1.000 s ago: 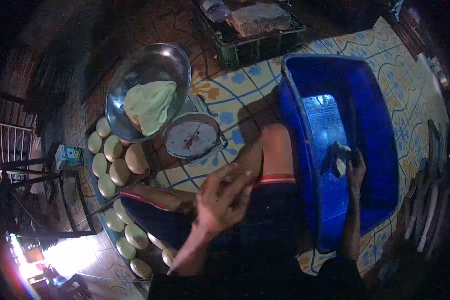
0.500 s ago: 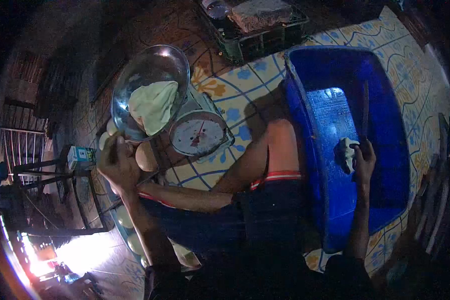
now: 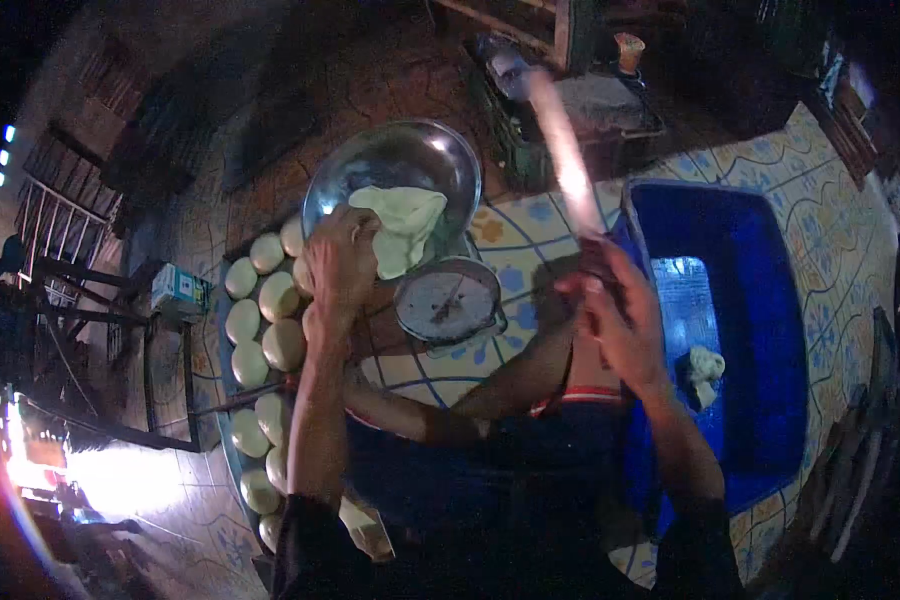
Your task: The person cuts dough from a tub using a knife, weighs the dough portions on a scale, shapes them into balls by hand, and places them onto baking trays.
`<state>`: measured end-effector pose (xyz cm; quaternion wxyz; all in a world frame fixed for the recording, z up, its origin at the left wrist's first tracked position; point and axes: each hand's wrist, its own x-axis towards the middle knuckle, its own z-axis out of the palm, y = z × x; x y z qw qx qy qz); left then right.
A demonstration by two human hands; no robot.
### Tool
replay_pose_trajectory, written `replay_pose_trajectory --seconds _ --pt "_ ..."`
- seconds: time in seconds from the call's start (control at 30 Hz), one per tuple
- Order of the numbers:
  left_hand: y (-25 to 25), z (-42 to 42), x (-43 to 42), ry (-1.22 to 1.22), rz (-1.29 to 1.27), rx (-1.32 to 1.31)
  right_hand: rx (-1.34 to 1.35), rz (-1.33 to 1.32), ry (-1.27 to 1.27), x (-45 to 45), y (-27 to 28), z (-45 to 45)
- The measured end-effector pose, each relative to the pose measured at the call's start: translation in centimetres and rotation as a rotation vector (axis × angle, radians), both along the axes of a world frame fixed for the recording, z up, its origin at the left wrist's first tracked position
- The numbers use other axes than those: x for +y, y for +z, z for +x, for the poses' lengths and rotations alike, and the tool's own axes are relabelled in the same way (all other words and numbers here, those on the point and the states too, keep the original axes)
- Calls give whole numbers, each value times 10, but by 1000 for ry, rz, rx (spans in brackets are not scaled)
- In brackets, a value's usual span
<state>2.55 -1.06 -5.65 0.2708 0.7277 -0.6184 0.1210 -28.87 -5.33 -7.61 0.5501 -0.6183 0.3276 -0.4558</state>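
My right hand (image 3: 625,325) is closed round the handle of a knife (image 3: 570,165), held raised between the scale and the blue tub. Its long, bright blade is blurred and points up and away. Near the left rim of a shiny metal pan (image 3: 415,150), my left hand (image 3: 340,255) has its fingers curled in at the edge of a pale lump of dough (image 3: 400,225). Whether they grip the dough is hidden. The pan sits on a dial scale (image 3: 450,300). A smaller scrap of dough (image 3: 705,370) lies in the blue tub (image 3: 770,330).
Several round dough balls (image 3: 283,345) stand in rows on a tray at my left. Beyond the tub is a dark crate (image 3: 520,165) with a block on it, and an orange cup (image 3: 629,52). A small box (image 3: 178,290) rests on a dark frame to the left.
My right hand has let go of the small dough scrap and lifted the knife out of the tub. My left hand has moved up to the pan and dough. The view has shifted.
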Motion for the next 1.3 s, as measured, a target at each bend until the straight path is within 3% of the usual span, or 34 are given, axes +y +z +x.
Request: replay_pose_trajectory --seconds 0.1,0.3,0.4,0.43,0.57,0.67,0.8,0.83,0.93,1.0,1.07,1.1,1.17,1.2,1.27,1.3 --pt "20 -20 4 43 -171 -141 -158 140 164 -4 28 61" --pt "14 -10 -12 -128 106 -233 -216 253 178 3 18 116" --pt "3 -3 -22 -124 -17 -34 -123 310 101 0 11 132" --pt "3 -2 -20 -78 -9 60 -194 276 208 -5 16 137" --pt "9 -6 -14 -97 -107 49 -237 317 174 -7 21 154" --pt "16 -12 -9 -140 12 -179 -200 268 123 0 19 148" --pt "11 -9 -21 -153 -94 -80 -226 310 115 -2 17 140" --pt "15 -14 -19 -152 -145 -25 -57 298 150 -6 27 138" --pt "30 -17 -17 -123 -209 -68 118 60 215 -6 21 151" --pt "38 -13 -17 -125 -185 3 1 -61 210 22 -30 166" --pt "39 -9 -19 -75 -227 121 4 -81 287 67 -23 145" --pt "43 -13 -13 -33 -292 261 67 11 389 85 4 118" --pt "62 -26 3 -31 -316 557 196 429 600 93 18 91" --pt "72 -36 11 -30 -317 711 173 515 610 93 14 82" --pt "80 -79 28 -196 -579 716 48 553 534 87 -2 68" --pt "72 -95 43 -287 -443 571 -51 503 449 80 -14 61"
